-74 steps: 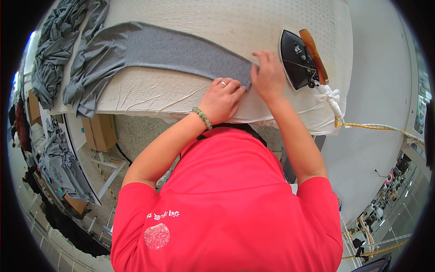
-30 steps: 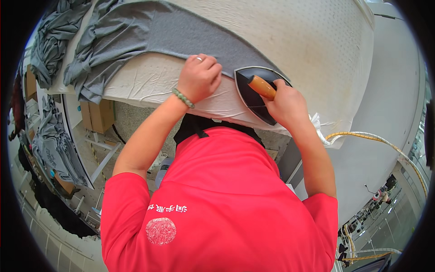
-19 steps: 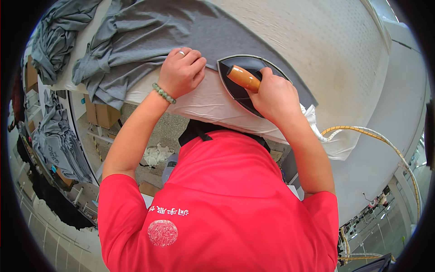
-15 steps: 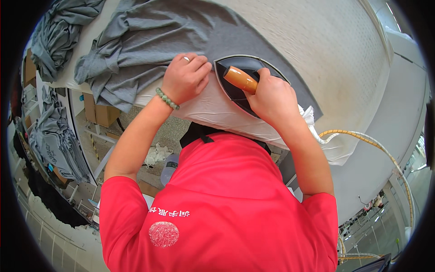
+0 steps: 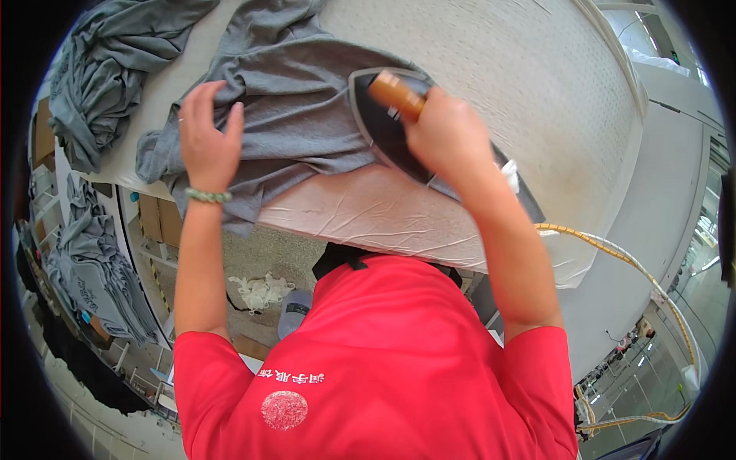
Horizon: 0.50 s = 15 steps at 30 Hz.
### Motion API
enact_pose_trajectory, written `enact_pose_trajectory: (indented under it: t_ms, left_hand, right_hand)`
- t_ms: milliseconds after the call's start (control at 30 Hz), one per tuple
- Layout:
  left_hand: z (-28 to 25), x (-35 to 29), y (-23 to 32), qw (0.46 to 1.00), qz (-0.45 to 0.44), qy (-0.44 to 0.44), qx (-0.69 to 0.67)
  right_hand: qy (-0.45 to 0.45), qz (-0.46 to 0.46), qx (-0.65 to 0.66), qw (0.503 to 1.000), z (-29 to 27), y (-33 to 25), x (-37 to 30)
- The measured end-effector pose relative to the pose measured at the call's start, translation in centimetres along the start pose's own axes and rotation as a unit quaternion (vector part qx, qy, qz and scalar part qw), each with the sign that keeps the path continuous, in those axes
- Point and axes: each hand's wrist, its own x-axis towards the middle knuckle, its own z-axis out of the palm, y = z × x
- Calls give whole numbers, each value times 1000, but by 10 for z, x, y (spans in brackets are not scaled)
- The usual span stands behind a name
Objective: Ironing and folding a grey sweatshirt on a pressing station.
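Left grip point(image 5: 208, 144) moved left, spread over the grey garment point(image 5: 299, 115).
Right grip point(image 5: 451, 138) clasped the iron handle point(image 5: 395, 93); pressing seemed underway, smoothing likely needed next.

Red short-slv. shirt point(image 5: 406, 353) w/ rnd. pale print point(image 5: 284, 410); bracelet point(image 5: 208, 196) (grn. beads).

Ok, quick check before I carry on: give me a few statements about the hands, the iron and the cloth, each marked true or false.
1. The right hand grips the handle of the iron. True.
2. The left hand is open, over the gray cloth in the middle. True.
3. That gray cloth is smooth all over. False: it shows many folds.
4. The bracelet is on the left wrist. True.
5. The iron is to the left of the left hand. False: it is to its right.
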Motion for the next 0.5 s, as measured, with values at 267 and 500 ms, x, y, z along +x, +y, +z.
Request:
enact_pose_trajectory:
  t_ms: [267,500]
  left_hand:
    - [-30,-22,-90,976,-192,-100,-14]
    - [-19,-13,-52,989,-117,-42,84]
  right_hand:
    - [87,170,55,980,-61,202,31]
    - [145,339,133,920,-75,370,4]
